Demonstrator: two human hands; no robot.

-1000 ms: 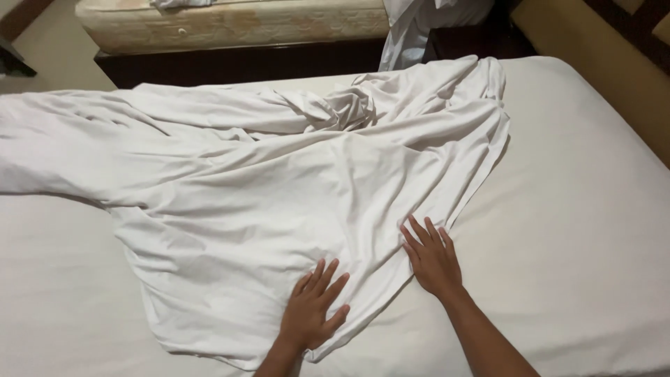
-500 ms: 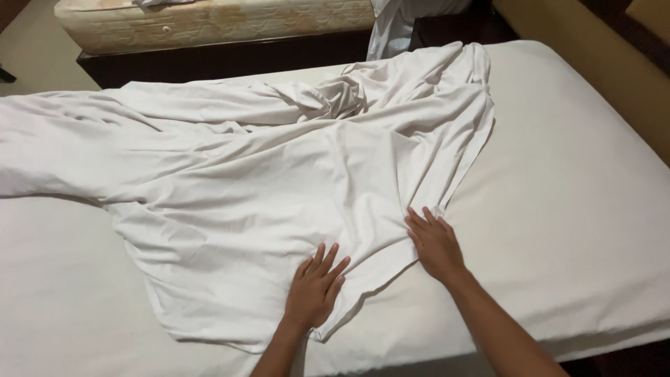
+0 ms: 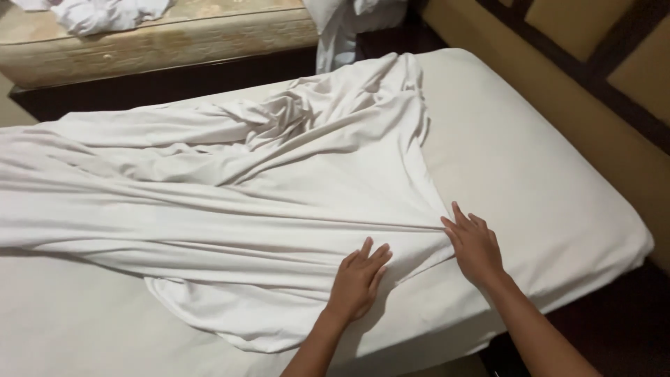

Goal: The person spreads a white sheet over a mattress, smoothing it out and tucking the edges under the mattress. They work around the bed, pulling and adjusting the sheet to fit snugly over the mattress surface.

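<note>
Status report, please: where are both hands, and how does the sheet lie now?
Left hand flat, open, on white sheet. Right hand open, pressing sheet's edge onto mattress. Sheet rumpled, spread across the bed. Nothing in the way.

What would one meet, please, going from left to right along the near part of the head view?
Loose white sheet → left hand, flat on the sheet's edge → right hand, at the sheet's corner → bare mattress → dark wooden bed frame.

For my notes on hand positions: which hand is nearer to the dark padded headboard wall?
Right. The right hand lies on the sheet edge, closer to the headboard wall; the left hand lies farther away.
</note>
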